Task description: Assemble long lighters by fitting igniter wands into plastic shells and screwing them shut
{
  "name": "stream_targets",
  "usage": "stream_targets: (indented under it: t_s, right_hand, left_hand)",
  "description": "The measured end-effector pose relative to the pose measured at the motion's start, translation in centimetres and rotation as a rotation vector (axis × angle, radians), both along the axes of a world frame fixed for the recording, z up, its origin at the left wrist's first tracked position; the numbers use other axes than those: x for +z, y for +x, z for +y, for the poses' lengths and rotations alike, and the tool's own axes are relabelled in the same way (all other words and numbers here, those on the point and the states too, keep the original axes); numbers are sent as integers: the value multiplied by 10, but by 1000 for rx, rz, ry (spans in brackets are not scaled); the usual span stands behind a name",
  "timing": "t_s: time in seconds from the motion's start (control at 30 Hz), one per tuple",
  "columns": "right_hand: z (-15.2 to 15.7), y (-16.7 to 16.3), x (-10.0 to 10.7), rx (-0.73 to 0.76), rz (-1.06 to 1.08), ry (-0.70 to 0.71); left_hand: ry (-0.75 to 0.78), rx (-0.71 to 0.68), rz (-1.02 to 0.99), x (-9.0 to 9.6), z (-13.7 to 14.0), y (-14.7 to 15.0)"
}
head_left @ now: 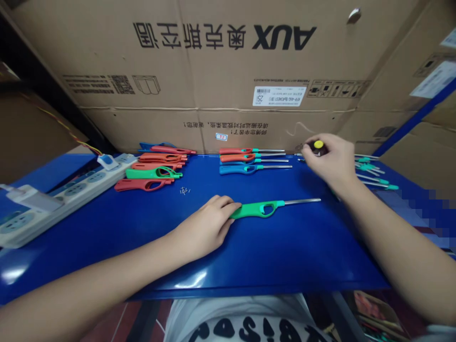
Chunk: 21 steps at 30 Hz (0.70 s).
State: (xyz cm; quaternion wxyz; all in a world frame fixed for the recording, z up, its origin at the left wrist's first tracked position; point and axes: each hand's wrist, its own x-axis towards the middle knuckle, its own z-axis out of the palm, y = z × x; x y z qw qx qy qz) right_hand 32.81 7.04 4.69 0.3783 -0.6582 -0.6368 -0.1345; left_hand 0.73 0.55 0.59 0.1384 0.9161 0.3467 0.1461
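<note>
My left hand [213, 221] is closed on the butt end of a green long-necked lighter [252, 210], which lies on the blue tabletop with its metal tube pointing right. Over the back right of the table, my right hand [333, 159] grips what looks like a screwdriver [318, 147] with a dark handle and a yellow end cap; its shaft is mostly hidden. Beyond the green lighter lie several lighters with metal tubes, among them a blue one [238, 169] and a red one [237, 151]. Small screws [184, 191] are scattered left of these.
Several lighter handles without tubes, including a green one [149, 174], lie at the back left. A white power strip [71, 197] runs along the left edge. Metal tubes with teal ends [383, 182] lie at the right. A cardboard wall [199, 61] closes off the back.
</note>
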Motion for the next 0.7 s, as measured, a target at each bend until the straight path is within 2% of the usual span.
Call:
stream_targets:
  t_s: [0.03,0.1,0.17,0.27,0.33,0.47,0.7]
  right_hand:
    - [-3,-10,2,102,115,86]
    - [-12,-34,1,304,352,86]
    - [-21,-62,-6,520,489,-64]
    - [-30,-99,-24,817,548,-269]
    - [-31,-116,-36,962,513,-311]
    - [-25,-136,-47,1064,429,-317]
    - [-15,-158,-48,1068,516,-315]
  left_hand:
    - [5,-5,9,0,-1,0]
    - [22,-18,40,1,-2,2]
    - [57,-27,69,2,-4,3]
    - [100,-24,85,2,-8,5]
    - [110,-29,68,1,-9,6]
    - [97,-57,18,-2,-8,6]
    - [75,-50,-20,-2,-5,4]
